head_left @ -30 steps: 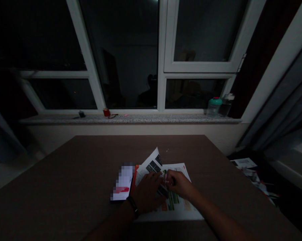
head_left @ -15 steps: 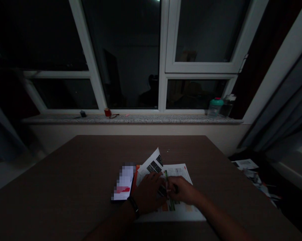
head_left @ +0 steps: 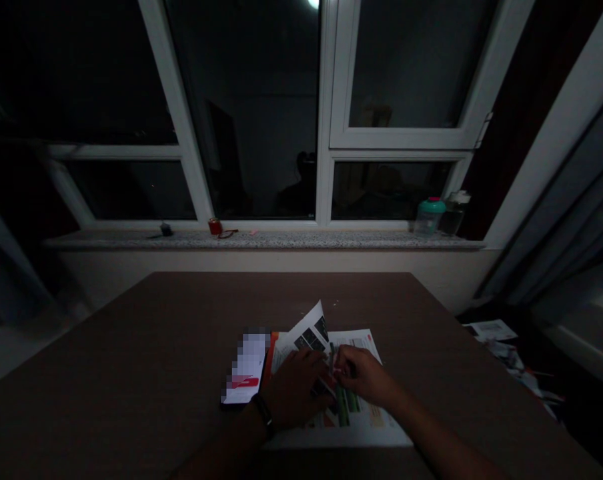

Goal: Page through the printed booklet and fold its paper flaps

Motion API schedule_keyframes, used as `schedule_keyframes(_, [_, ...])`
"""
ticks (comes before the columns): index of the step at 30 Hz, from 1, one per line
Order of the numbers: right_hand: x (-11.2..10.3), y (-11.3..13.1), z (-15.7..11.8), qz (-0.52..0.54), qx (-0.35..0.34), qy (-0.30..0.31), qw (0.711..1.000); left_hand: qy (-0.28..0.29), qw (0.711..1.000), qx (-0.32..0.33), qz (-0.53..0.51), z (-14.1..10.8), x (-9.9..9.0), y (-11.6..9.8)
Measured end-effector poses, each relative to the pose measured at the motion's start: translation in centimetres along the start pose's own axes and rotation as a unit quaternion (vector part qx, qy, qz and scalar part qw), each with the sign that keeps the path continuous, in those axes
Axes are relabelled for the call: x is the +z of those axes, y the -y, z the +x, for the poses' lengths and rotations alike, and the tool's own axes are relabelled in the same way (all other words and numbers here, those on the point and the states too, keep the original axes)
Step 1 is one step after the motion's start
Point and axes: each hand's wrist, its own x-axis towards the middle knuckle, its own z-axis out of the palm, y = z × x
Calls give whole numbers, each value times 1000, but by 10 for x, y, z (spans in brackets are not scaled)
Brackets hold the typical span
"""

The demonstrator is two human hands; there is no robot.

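Note:
A printed magazine (head_left: pixel 366 437) lies open on the table in front of me. One page (head_left: pixel 306 330) with dark pictures rises at a slant from it, its top corner pointing up. My left hand (head_left: pixel 296 387), a dark band at its wrist, rests on the magazine with thumb and fingers apart, pressing over the lower part of that page. Close beside it, my right hand (head_left: pixel 359 373) is closed in a pinch at the raised page's right edge; the fingertips are dim and partly hidden. A phone (head_left: pixel 246 367) with a lit, blurred screen is left of the magazine.
Tiny pale scraps (head_left: pixel 336 304) lie on the brown table (head_left: pixel 181 320) beyond the magazine. On the stone sill (head_left: pixel 291 240) stand a red container (head_left: pixel 215 227), a small dark object (head_left: pixel 166 229) and two bottles (head_left: pixel 430 217). Papers (head_left: pixel 511 360) are piled low at right.
The raised page's top corner has shifted slightly right. My right hand has moved up a little along the page edge; my left hand stays nearly in place.

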Motion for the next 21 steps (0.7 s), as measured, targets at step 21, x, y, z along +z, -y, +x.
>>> schedule_keyframes(21, [-6,-6,1,25,-25,-31,999,11,998,43,-32,2,3,7])
